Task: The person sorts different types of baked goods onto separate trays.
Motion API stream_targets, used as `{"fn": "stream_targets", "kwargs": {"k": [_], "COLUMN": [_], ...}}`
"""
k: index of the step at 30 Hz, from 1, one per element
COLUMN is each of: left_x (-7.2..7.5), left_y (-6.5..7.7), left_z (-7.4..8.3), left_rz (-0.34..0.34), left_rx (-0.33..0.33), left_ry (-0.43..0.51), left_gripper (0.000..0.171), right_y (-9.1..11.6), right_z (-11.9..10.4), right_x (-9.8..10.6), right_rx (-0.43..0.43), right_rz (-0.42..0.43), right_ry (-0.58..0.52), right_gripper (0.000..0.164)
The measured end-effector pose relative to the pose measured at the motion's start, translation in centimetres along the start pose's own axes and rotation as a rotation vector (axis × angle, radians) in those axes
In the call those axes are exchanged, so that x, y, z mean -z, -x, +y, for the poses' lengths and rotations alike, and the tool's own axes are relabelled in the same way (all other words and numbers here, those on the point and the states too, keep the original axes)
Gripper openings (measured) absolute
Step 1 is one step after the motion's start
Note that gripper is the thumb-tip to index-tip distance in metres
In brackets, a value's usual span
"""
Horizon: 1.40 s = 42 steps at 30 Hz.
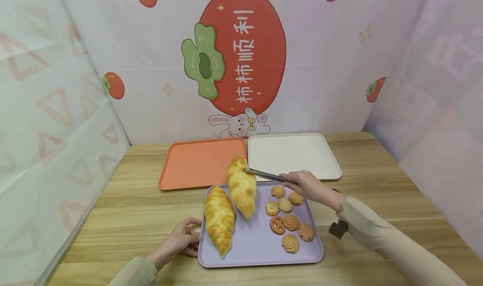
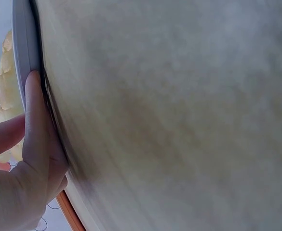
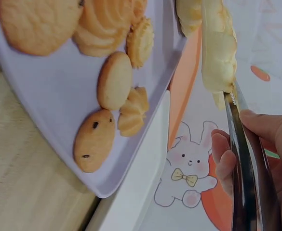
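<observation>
My right hand (image 1: 307, 187) grips metal tongs (image 1: 264, 175), whose tips pinch a braided bread loaf (image 1: 241, 189) near its upper end. In the right wrist view the loaf (image 3: 219, 53) hangs from the tong tips, above the trays. A second braided loaf (image 1: 219, 219) lies at the left of the lilac tray (image 1: 260, 252). Against that tray's left edge rests my left hand (image 1: 183, 237); in the left wrist view a straight finger (image 2: 34, 110) touches the rim, and the thumb's tip is hidden.
Several cookies (image 1: 290, 222), one pretzel-shaped (image 1: 277, 225), lie on the lilac tray's right half. Behind it, an orange tray (image 1: 200, 164) and a white tray (image 1: 294, 154) stand side by side on the wooden table (image 1: 124, 206). A printed cloth wall (image 1: 151, 89) closes the back.
</observation>
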<state>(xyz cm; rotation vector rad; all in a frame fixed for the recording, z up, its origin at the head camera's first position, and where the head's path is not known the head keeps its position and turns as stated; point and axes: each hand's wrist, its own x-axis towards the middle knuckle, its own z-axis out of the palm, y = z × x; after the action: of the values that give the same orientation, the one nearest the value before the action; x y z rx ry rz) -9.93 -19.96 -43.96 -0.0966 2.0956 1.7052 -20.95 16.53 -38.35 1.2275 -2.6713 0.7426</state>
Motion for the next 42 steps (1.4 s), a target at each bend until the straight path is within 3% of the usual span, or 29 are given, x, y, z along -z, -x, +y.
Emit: {"fn": "stream_targets", "kwargs": {"k": [10, 20, 28, 42], "left_x": [-0.1, -0.1, -0.1, -0.1], "left_y": [0.0, 0.2, 0.1, 0.1], "left_z": [0.0, 0.0, 0.0, -0.1], "left_rz": [0.007, 0.01, 0.008, 0.0], "left_rx": [0.008, 0.005, 0.0, -0.005], "left_ry": [0.002, -0.002, -0.003, -0.021], "left_gripper": [0.043, 0.043, 0.043, 0.042], "right_y": [-3.2, -6.0, -7.9, -10.1], "right_z": [1.0, 1.9, 2.8, 4.3], "right_x": [0.1, 0.0, -1.0, -2.9], "right_rx": [-0.046, -0.164, -0.254, -0.322], "right_rz": [0.04, -0.031, -0.075, -0.061], "right_ry": [-0.016, -0.024, -0.076, -0.102], "right_gripper": [0.03, 0.031, 0.031, 0.03]}}
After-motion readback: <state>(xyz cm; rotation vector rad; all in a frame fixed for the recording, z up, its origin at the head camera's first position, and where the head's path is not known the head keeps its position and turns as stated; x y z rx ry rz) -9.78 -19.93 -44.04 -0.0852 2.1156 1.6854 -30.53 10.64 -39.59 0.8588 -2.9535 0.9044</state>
